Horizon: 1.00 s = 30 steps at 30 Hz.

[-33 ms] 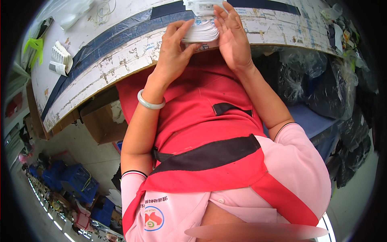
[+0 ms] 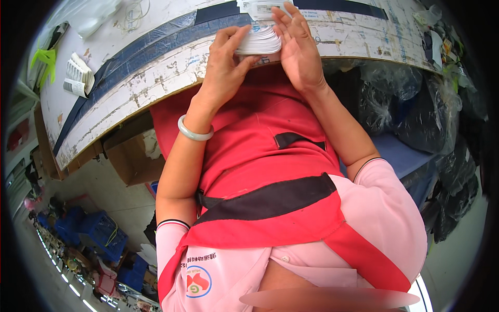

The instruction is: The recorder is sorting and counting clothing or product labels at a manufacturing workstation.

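Note:
My left hand [image 2: 227, 60] is closed round the left end of a thick stack of thin white labels [image 2: 260, 41], thumb on the near side and fingers on the far side. The stack's right end is curved, with its layered edges showing. At that end is my right hand [image 2: 300, 54], palm turned toward the stack, fingers stretched and apart. Its fingertips are close to the labels; whether they touch is hard to tell. Just beyond the stack lie white printed labels [image 2: 262, 9] on the table, partly behind my right fingers.
The worn white table [image 2: 150, 86] carries dark blue strips [image 2: 171, 39]. A fanned bundle of printed labels [image 2: 79, 78] and a bright green ribbon-like piece [image 2: 46, 65] lie at the left. Clear plastic bags [image 2: 384, 93] hang below right; a cardboard box [image 2: 132, 161] stands below left.
My right hand has shifted very slightly left, toward the stack. My left hand and the label stack look nearly the same.

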Tool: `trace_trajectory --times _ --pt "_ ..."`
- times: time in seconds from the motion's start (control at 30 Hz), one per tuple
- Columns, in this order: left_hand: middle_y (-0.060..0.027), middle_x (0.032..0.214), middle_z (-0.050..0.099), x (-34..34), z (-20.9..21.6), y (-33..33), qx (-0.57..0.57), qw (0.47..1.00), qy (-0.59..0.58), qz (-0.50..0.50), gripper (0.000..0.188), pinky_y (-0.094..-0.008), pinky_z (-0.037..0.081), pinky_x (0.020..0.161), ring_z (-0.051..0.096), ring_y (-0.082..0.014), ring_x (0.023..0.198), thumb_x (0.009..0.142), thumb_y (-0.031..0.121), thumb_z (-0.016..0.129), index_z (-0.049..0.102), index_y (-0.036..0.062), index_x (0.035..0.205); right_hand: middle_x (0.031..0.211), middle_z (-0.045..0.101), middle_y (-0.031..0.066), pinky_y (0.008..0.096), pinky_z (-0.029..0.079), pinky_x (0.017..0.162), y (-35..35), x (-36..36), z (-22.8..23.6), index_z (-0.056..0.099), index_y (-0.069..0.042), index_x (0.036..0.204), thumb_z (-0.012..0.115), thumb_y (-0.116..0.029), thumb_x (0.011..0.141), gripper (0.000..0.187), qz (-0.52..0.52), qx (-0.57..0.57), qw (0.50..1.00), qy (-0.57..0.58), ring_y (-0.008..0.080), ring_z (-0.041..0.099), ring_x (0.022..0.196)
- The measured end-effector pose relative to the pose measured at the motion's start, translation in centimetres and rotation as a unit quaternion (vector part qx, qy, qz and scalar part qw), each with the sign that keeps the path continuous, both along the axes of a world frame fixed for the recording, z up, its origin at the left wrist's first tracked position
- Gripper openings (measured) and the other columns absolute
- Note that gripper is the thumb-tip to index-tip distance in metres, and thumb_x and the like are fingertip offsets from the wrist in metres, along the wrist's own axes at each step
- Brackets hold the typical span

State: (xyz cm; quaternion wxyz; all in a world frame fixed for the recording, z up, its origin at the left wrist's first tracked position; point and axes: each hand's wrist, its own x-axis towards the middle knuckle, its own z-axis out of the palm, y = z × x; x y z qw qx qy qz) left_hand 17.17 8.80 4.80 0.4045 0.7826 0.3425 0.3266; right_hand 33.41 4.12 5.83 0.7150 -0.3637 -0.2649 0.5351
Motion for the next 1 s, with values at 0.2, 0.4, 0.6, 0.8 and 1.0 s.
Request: trace_trajectory --times 0.2,0.4,0.6,0.8,1.0 --pt "-0.0115 0.117 0.054 -0.1 -0.2 0.3 0.011 1.000 0.001 0.000 0.058 -0.0308 0.045 0.090 0.054 -0.0244 0.106 0.076 0.000 0.073 0.054 0.0050 0.131 0.136 0.049 0.0073 0.0310 0.038 0.104 0.3 0.9 -0.6 0.042 -0.008 0.139 0.069 -0.018 0.086 0.060 0.042 -0.048 0.992 -0.111 0.0181 0.045 0.126" --pt "-0.0167 0.115 0.056 -0.2 -0.7 0.3 0.031 0.999 -0.016 0.018 0.054 -0.0405 0.045 0.090 0.055 -0.0359 0.104 0.074 -0.004 0.066 0.054 0.0019 0.126 0.120 0.058 0.0064 0.0316 0.044 0.097 0.1 2.1 -0.8 0.051 -0.014 0.133 0.076 -0.016 0.077 0.062 0.078 0.040 0.775 -0.625 0.0207 0.056 0.110" --pt "-0.0171 0.111 0.059 -0.7 -0.2 0.4 0.045 0.999 -0.011 0.024 0.050 -0.0414 0.044 0.090 0.056 -0.0363 0.102 0.073 -0.001 0.070 0.057 0.0017 0.121 0.111 0.063 0.0092 0.0359 0.046 0.091 0.1 2.4 -0.5 0.062 -0.008 0.115 0.074 -0.015 0.075 0.042 0.087 0.006 0.786 -0.612 0.0274 0.057 0.100" --pt "-0.0145 0.104 0.061 -1.0 2.6 1.1 0.159 0.975 0.153 -0.031 0.043 -0.0405 0.041 0.087 0.056 -0.0338 0.097 0.073 0.020 0.076 0.063 0.0031 0.110 0.104 0.064 0.0104 0.0376 0.047 0.088 0.3 2.2 -0.3 0.063 -0.004 0.108 0.073 -0.007 0.070 0.039 0.076 0.049 0.751 -0.654 0.0303 0.057 0.096" --pt "-0.0128 0.093 0.059 -0.2 2.6 1.5 0.221 0.948 0.218 -0.068 0.029 -0.0395 0.041 0.083 0.056 -0.0305 0.090 0.076 0.017 0.072 0.061 0.0027 0.098 0.105 0.062 0.0114 0.0374 0.047 0.089 0.4 2.2 0.4 0.061 -0.004 0.110 0.072 -0.005 0.070 0.041 0.116 0.019 0.759 -0.641 0.0308 0.056 0.099"
